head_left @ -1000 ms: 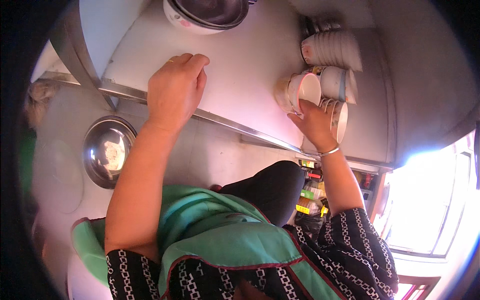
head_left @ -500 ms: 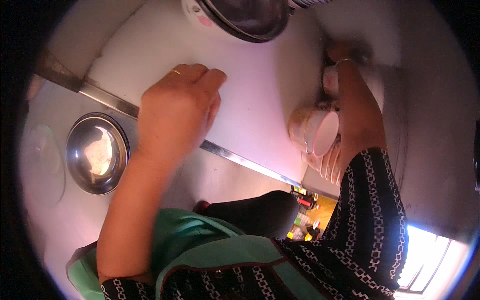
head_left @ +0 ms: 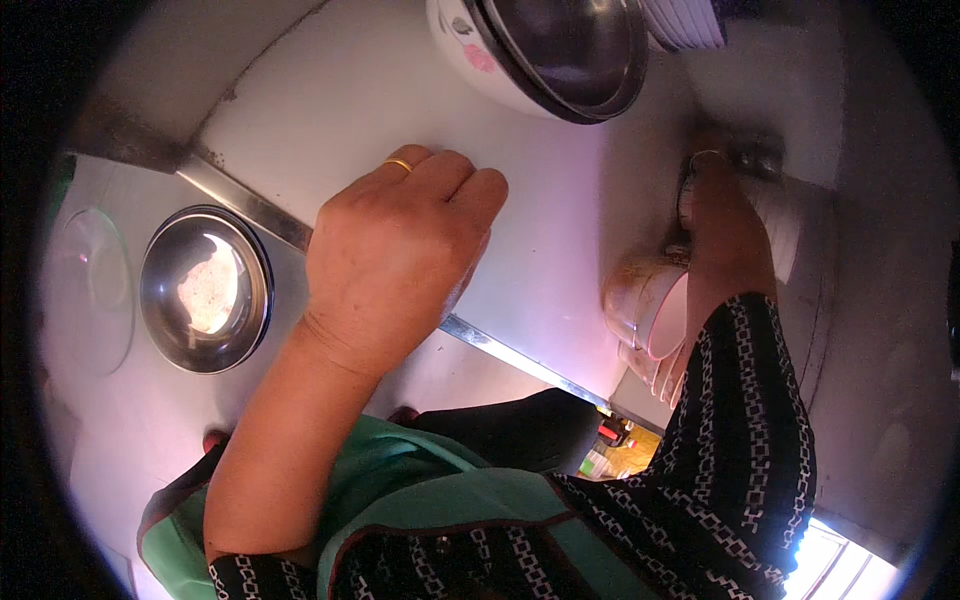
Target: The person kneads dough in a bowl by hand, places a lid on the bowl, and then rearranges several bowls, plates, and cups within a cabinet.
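Note:
My left hand (head_left: 405,245), with a gold ring, is closed over the white shelf surface (head_left: 290,110). Its fingers are curled under, and whatever they hold, if anything, is hidden. My right hand (head_left: 710,150) reaches into the dim far-right corner, beside a dark shiny object (head_left: 758,157) whose kind I cannot make out. Shadow hides its fingers. Under and beside my right forearm stand a pale pink-rimmed bowl (head_left: 640,295), lying on its side, and a stack of white dishes (head_left: 790,235), partly covered by the arm.
At the far edge sits a white flowered bowl (head_left: 455,65) with a dark bowl (head_left: 570,50) in it, next to stacked white ribbed dishes (head_left: 685,20). Beyond the metal edge strip (head_left: 245,205), a shiny metal bowl (head_left: 205,290) and a clear glass lid (head_left: 100,290) lie at the left.
The view has shifted, so the bowls and shelf edge appear farther right, and more of the flowered bowl shows. My left hand stays closed; my right hand remains in the corner.

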Motion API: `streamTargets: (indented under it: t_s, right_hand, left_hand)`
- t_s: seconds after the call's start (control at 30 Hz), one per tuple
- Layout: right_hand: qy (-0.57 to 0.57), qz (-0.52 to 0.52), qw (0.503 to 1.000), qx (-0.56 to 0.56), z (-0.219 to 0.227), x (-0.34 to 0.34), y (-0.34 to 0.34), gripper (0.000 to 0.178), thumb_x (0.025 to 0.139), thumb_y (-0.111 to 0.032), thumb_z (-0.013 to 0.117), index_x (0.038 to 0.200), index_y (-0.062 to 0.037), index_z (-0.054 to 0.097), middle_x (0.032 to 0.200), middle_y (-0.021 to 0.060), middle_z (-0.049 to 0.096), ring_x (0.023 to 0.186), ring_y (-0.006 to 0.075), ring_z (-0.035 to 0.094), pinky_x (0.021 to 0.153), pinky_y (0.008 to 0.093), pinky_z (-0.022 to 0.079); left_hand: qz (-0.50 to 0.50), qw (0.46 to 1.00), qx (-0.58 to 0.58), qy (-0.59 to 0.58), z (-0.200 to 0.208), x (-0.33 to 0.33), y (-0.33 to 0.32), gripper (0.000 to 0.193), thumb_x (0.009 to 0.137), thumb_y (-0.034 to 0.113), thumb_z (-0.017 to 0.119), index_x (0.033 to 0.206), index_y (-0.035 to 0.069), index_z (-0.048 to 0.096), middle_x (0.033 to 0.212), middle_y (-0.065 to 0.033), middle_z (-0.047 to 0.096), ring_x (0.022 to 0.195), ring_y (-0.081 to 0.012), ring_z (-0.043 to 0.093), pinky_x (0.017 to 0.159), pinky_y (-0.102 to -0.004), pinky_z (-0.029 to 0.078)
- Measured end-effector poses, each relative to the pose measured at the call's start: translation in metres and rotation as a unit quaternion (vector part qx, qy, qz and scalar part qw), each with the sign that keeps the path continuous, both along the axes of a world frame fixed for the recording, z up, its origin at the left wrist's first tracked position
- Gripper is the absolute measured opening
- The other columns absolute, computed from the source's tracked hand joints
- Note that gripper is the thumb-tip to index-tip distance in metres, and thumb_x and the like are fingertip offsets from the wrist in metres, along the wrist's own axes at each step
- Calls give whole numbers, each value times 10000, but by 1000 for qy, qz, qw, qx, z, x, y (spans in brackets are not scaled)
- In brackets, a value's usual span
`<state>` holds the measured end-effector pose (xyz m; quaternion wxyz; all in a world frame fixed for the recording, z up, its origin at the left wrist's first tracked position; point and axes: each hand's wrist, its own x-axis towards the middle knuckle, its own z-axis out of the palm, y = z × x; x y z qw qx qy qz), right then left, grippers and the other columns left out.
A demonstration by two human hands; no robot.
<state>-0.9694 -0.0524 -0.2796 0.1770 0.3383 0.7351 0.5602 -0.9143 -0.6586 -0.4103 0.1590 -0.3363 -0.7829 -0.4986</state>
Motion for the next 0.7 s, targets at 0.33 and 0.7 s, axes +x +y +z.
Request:
streamTargets:
  t_s: [0.33,0.7]
  right_hand:
    - [73,148,975,-152,-22,4,5,461,920,-388,465,1204,-46,586,1247,171,560,1141,346,543,965,478,431]
    - [138,178,951,-212,-65,-4,-36,431,855,-360,545,1112,-27,639,1184,201,588,1088,367,573,901,486,473]
  left_hand:
    - [13,1000,-1,15,-1,3,16,191,645,76,665,821,103,595,772,-22,569,773,-201,591,623,-309,508]
    - [-10,1000,-1,11,-8,0,31,172,708,30,632,869,91,634,801,-60,629,734,-240,619,618,-353,510]
